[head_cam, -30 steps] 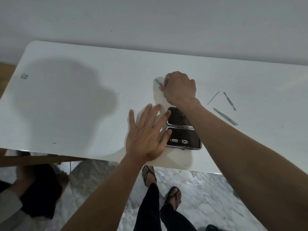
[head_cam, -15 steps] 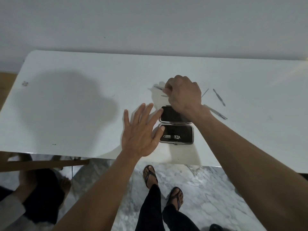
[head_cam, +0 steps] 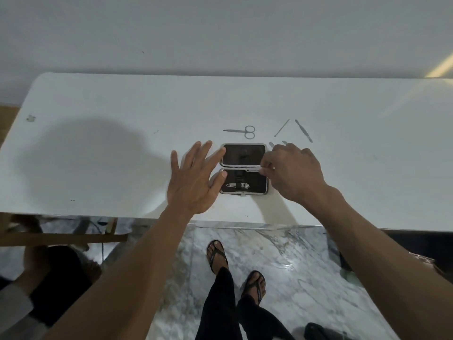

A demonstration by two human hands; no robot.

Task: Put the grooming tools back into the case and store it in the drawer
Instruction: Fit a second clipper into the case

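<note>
open case (head_cam: 244,168) on table (head_cam: 103,106); left hand (head_cam: 193,179) flat, fingers spread, beside it; right hand (head_cam: 293,174) pinching slim metal tool (head_cam: 252,170) over hinge.

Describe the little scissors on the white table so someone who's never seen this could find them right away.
On the long white table an open black case with a silver rim lies near the front edge. Just beyond its far edge, toward the wall, lie the small silver scissors, blades pointing left. They alone have two round finger loops; the thin metal sticks further right are plain and straight.
</note>
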